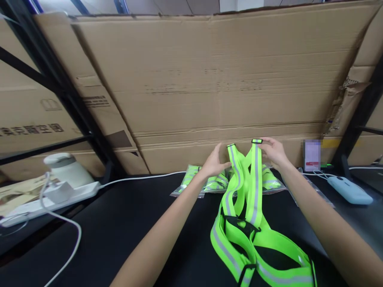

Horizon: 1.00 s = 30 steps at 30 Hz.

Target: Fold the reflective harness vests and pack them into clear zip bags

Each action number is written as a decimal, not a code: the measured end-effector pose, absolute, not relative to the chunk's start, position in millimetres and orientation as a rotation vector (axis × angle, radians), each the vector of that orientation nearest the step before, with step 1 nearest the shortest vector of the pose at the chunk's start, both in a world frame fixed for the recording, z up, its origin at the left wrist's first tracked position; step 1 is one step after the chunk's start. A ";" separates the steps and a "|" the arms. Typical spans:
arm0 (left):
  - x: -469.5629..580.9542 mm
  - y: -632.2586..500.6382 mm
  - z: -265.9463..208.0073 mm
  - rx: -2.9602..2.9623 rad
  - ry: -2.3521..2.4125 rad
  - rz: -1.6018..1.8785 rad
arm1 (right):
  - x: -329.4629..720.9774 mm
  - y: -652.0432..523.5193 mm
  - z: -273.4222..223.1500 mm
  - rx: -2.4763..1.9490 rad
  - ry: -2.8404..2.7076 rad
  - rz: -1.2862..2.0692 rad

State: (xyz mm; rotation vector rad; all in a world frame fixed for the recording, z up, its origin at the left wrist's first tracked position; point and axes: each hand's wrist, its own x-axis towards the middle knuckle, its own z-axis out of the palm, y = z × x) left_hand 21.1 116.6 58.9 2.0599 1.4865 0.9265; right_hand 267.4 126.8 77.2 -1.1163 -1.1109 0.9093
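A fluorescent green reflective vest [255,179], made of straps with silver stripes and black buckles, stretches over the black table toward me. Its two shoulder straps point up toward the cardboard. My right hand [273,152] pinches the top of the right strap beside its black slider. Beside the left strap's upper end is my left hand [214,162], thumb and forefinger apart, with the thumb tip at the strap's edge. The waist straps form loops nearest me, partly cut off by the lower edge of the view.
Behind the vest lie several clear bags of green straps [189,177] against a cardboard wall [209,79]. At right are a light-blue power bank [350,190] and a phone-like device [312,155]. A white power strip [86,193], cable and white jug [68,169] occupy the left.
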 end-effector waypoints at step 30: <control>59.3 54.2 83.8 2.363 1.250 -0.116 | 243.9 25.7 136.9 -0.878 -2.500 0.495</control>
